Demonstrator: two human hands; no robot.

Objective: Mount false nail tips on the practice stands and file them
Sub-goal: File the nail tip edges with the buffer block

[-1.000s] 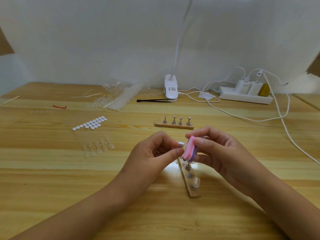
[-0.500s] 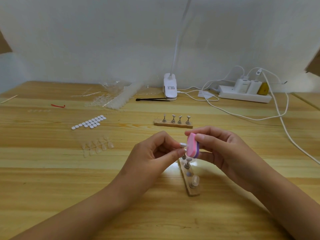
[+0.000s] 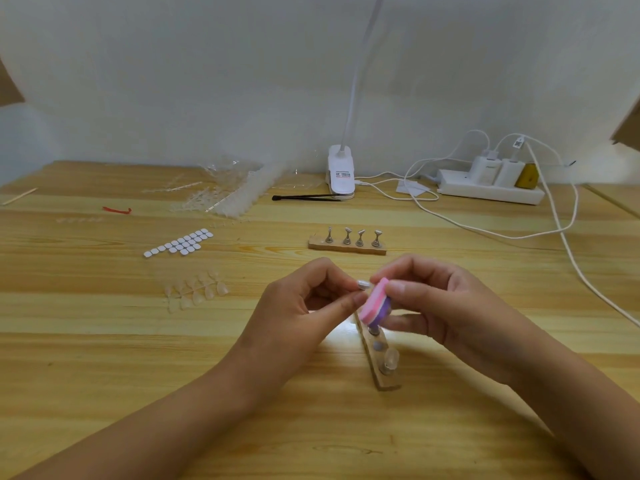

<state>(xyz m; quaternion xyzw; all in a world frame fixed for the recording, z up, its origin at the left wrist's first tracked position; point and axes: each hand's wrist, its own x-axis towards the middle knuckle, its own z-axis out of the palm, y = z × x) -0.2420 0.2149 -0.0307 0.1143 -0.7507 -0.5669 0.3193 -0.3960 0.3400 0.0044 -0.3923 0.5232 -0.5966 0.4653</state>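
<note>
The worktop (image 3: 104,358) carries two wooden practice stands: the near stand (image 3: 379,379) lies beneath both hands, the far stand (image 3: 347,249) well behind. The right hand (image 3: 446,306) closes its grip round a pink-and-purple buffer block (image 3: 374,306), thumb on top. The left hand (image 3: 301,306) pinches a false nail tip (image 3: 363,284) between thumb and forefinger, just beside the block's upper edge. The tip is judged light, thin, springy and slick: hold it by its side edges, with light pressure.

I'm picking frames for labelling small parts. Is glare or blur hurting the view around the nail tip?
Head view: a glare patch on the table beside the near stand; the buffer block and right hand look slightly smeared; the nail tip in the left hand is small but readable.
</note>
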